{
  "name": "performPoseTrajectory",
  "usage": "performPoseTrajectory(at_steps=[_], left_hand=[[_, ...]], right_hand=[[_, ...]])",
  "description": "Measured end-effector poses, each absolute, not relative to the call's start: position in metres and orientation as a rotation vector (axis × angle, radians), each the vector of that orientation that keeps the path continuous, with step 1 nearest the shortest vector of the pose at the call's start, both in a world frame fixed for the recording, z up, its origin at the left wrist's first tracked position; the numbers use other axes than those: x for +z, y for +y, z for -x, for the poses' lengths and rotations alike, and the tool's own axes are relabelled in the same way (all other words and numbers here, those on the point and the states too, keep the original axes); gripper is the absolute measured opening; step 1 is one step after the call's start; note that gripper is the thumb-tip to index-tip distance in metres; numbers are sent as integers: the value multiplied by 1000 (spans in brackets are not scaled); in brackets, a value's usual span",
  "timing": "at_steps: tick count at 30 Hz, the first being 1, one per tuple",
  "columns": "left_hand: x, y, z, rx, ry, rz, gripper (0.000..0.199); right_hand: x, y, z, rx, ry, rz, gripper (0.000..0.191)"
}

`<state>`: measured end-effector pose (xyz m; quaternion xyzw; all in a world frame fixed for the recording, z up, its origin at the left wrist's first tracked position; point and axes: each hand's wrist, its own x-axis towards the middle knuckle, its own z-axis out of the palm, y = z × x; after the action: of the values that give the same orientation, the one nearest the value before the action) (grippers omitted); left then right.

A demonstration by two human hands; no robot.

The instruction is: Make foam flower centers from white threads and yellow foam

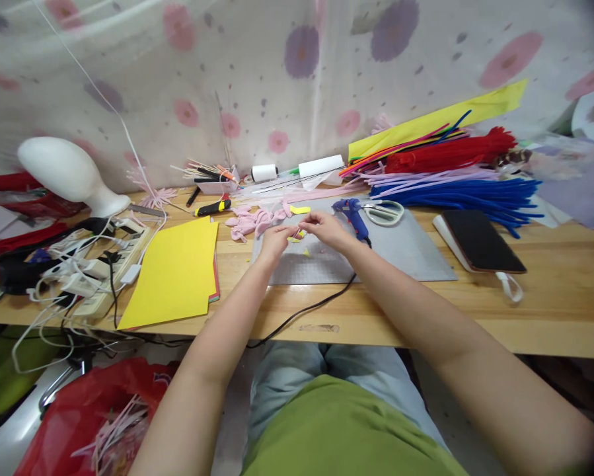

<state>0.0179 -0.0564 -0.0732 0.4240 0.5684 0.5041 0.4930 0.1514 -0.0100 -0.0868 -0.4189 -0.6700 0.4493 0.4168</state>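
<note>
Over the grey cutting mat (410, 254), my left hand (277, 240) and my right hand (325, 229) meet, fingertips pinched together. Between them is something small, too small to make out. Pink fuzzy pieces (244, 221) lie just behind my left hand. A yellow scrap (299, 210) is beyond my fingertips, and small yellow bits (306, 252) lie on the mat below. The blue glue gun (353, 218) rests right of my right hand, with scissors (384, 213) beside it.
Yellow sheets (175, 271) and a tangled power strip (101, 281) are at left, with a white foam head (69, 172) behind. Blue (460, 197) and red pipe cleaners (445, 155) lie back right, near a black phone-like object (482, 241). A black cord (311, 307) crosses the front edge.
</note>
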Motion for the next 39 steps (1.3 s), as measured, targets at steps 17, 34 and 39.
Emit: performPoseTrajectory(at_steps=[17, 34, 39], left_hand=[[-73, -58, -16, 1188, 1246, -983, 12], [-73, -56, -12, 1116, 1036, -833, 9], [-70, -58, -10, 1052, 1015, -821, 5]], right_hand=[[-94, -18, -153, 1663, -1281, 907, 39], [-99, -10, -143, 1606, -1176, 893, 36], [-93, -3, -143, 1405, -1195, 945, 36]])
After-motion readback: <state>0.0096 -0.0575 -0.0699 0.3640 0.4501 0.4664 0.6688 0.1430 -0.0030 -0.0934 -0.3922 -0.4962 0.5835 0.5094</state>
